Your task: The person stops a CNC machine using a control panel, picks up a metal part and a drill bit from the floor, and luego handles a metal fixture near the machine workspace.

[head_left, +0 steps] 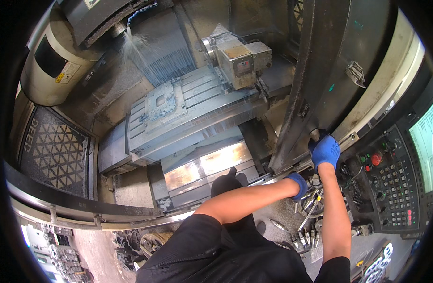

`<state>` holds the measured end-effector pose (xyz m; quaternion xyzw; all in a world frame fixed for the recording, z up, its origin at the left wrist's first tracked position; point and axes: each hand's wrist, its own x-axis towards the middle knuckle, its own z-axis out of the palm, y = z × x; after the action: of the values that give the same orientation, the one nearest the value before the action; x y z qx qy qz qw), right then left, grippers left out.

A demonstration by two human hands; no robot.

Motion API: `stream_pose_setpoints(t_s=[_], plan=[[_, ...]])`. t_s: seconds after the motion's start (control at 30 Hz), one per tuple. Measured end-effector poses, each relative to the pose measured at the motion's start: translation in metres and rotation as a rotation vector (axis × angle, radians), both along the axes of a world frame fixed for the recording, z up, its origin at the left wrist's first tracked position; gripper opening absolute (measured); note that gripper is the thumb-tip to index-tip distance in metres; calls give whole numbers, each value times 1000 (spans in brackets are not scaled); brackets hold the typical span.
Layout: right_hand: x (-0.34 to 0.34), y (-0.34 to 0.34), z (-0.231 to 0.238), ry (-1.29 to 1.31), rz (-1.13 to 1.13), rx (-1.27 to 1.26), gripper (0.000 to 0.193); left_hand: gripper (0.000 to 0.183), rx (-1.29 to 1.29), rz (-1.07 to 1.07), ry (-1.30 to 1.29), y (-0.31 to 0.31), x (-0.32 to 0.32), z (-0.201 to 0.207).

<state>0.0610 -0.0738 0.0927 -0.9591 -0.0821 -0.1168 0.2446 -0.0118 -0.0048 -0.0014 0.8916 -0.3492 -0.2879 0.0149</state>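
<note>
My right hand [324,150], in a blue glove with dark fingers, is closed round a short door handle [314,134] on the dark sliding door [315,85] of a milling machine. Lower and to its left, my left hand [299,186] wears a blue glove too. It is beside the door's lower end, above a cluster of tool holders [312,203], and its fingers are hidden. Inside the machine, pale coolant [130,45] sprays down from near the spindle. Below stands the slotted machine table [197,94], wet, with a flat plate [161,104] on it.
A rotary unit [237,63] stands on the table's right end. At far right hangs a control panel [393,181] with keys, a red button and a lit screen. Several tool holders [306,238] lie on the surface below my hands. The machine's front sill [178,218] runs before me.
</note>
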Motion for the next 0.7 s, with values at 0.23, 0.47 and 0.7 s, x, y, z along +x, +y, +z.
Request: stream_pose_setpoints(t_s=[0.23, 0.47, 0.7], plan=[[2, 1, -2, 17, -9, 1, 26, 29, -7, -10, -5, 0, 0, -3], [0, 3, 2, -2, -4, -18, 25, 28, -19, -25, -19, 2, 1, -7], [2, 2, -2, -9, 2, -10, 25, 29, -12, -22, -9, 1, 2, -4]])
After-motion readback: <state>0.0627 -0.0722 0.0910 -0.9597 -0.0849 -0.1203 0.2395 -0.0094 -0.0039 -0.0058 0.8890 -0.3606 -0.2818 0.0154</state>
